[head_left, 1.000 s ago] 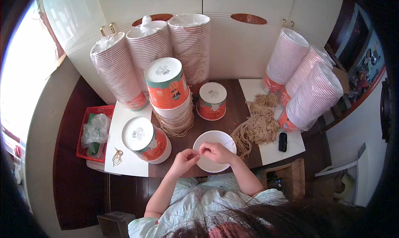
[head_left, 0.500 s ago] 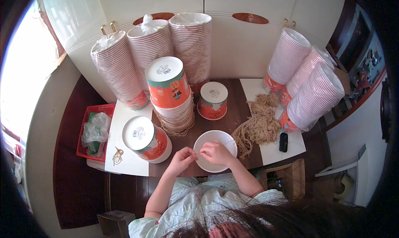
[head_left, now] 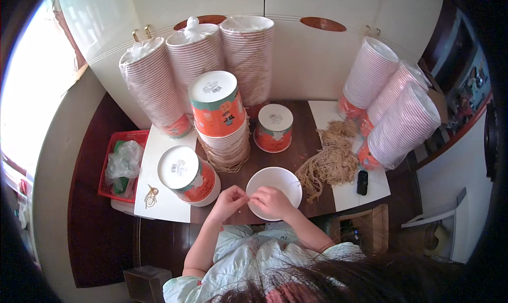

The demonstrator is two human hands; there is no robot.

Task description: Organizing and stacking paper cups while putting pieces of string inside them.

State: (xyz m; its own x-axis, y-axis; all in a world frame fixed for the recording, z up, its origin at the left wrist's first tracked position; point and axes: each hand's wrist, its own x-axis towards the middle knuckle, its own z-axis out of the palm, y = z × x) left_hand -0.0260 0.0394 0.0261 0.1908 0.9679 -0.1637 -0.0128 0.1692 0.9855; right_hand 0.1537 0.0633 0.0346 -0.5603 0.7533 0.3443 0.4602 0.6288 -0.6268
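Note:
An open paper bucket (head_left: pixel 283 182), white inside, stands at the table's near edge in front of me. My left hand (head_left: pixel 229 202) is at the bucket's left rim with its thumb and fingers pinched. Over the bucket's opening, my right hand (head_left: pixel 271 202) is pinched too, its fingertips meeting those of the left. Whatever sits between the fingertips is too small to make out. A thin strand shows by the bucket's right rim. To the right lies a loose heap of tan cord (head_left: pixel 332 164). Left of my hands stands an upside-down orange and green bucket (head_left: pixel 200 182).
Behind, cord drapes around a bucket stack (head_left: pixel 218 110); a single upturned bucket (head_left: pixel 273 131) stands beside it. Tall wrapped stacks rise at back left (head_left: pixel 153 86) and right (head_left: pixel 405 123). A black object (head_left: pixel 362 182), a cord loop (head_left: pixel 151 195) and a red basket (head_left: pixel 108 184) flank the work.
My right hand has shifted slightly left and down, bringing its fingertips against the left hand's. The whole view has moved slightly; the buckets and cord stay in place.

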